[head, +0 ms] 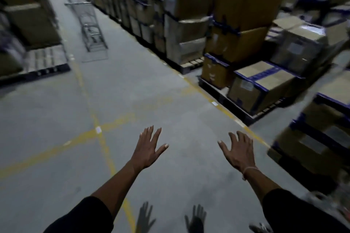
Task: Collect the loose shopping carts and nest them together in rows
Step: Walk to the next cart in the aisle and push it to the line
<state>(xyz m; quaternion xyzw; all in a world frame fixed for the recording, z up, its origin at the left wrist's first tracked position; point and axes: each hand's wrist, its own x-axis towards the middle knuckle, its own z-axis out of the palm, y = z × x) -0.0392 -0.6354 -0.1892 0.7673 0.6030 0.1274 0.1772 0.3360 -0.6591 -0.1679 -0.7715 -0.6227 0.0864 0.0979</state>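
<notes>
Presently both hands are held out in front over bare floor, palms down, and neither holds anything. Left hand point(148, 149): fingers straight and spread, thumb out to the side. Right hand point(239, 151): fingers likewise spread and relaxed, a thin pale band point(249, 170) round the wrist. Dark sleeves cover both upper forearms. Shadows of the two hands point(196, 215) fall on the floor near the bottom edge.

One shopping cart point(89, 24), wire-framed, stands far up the aisle, well apart from both hands and left of their line. It stands close beside the right-hand row of stock. Motion blur softens it; whether a second frame sits behind it cannot be told.

Grey concrete floor point(170, 89) lies between the hands and the cart, with nothing standing on that stretch. Worn yellow lines point(102, 138) cross the floor just left of the left hand, one running up the aisle toward the cart, another slanting along the foot of the stock on the right.

Stacked cardboard boxes point(246, 2), many edged in blue tape, line the right side of the aisle on dark pallets. Lower boxes point(259, 89) sit nearest the right hand, beyond the yellow line. More boxes and a wooden pallet point(45, 58) border the aisle on the left
</notes>
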